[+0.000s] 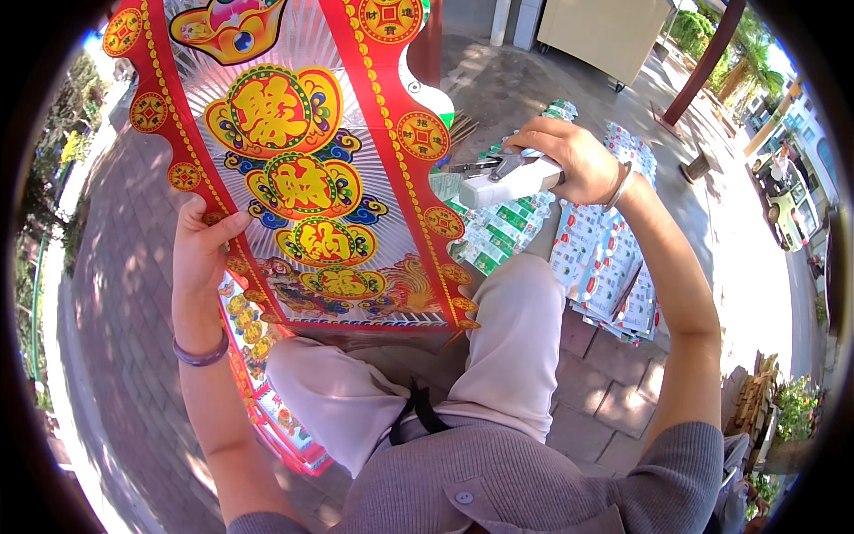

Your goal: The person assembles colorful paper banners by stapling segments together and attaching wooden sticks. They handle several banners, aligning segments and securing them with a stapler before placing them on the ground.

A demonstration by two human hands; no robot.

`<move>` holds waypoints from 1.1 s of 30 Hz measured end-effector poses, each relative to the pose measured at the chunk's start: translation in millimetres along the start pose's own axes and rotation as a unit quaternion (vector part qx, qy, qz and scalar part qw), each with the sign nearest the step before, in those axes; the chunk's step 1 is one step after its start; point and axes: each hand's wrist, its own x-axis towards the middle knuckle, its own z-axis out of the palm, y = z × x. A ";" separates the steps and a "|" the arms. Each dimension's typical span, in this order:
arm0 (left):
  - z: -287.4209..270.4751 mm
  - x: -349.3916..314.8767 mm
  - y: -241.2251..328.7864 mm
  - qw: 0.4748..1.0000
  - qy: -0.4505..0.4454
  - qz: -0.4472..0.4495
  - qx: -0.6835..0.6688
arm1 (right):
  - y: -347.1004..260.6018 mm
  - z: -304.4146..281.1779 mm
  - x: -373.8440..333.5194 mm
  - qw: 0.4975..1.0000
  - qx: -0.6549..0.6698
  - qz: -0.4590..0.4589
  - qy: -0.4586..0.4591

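Observation:
My left hand point(200, 245) pinches the left edge of a large festive hanging panel point(418, 200), its thumb over the front. The panel has red scalloped borders, gold coin patterns and a shiny silver middle with yellow characters. It stands tilted before my knees, and its top runs out of view. My right hand point(583, 160) is wrapped round a white stapler point(511, 182) with dark metal parts, level with the panel's right edge. The stapler's front end is close to that border; whether they touch, I cannot tell.
More red and gold panels point(285, 418) lie stacked by my left leg. Green-and-white printed sheets point(507, 236) and a pile of blue-and-white ones point(605, 262) lie on the paving to the right. Beyond stand a beige cabinet on wheels point(605, 36) and a dark red post point(707, 62).

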 end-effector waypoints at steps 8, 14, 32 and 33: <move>9.9 1.4 3.6 0.999 0.000 0.008 0.044 | -13.7 -7.1 4.5 0.999 -0.008 -0.027 0.018; 11.6 -1.5 3.1 0.999 0.005 0.004 0.042 | -23.3 -14.7 -2.5 0.999 -0.049 -0.013 0.019; 12.6 -8.3 5.1 0.993 0.042 0.025 0.104 | -60.0 -14.6 -18.3 0.989 -0.139 0.049 -0.011; 13.5 -8.8 5.0 0.993 0.044 0.027 0.110 | -60.3 -13.2 -19.5 0.992 -0.112 0.062 -0.023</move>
